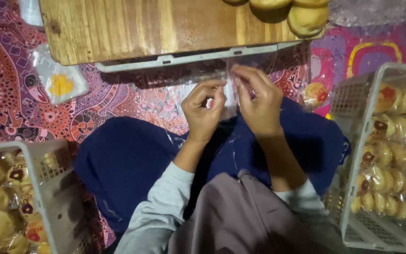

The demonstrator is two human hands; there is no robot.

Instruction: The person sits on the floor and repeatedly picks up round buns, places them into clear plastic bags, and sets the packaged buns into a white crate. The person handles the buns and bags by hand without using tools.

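Fingertips of the left hand (pixel 204 109) and the right hand (pixel 258 99) pinch opposite edges of a clear plastic bag (pixel 229 89), apparently drawing its mouth apart; the bag hangs over the lap, just below the wooden board (pixel 132 28), where unwrapped buns (pixel 306 19) sit within reach. White baskets (pixel 353 108) of wrapped buns flank both knees; a spare printed bag (pixel 61 81) lies on the patterned mat (pixel 5 94).
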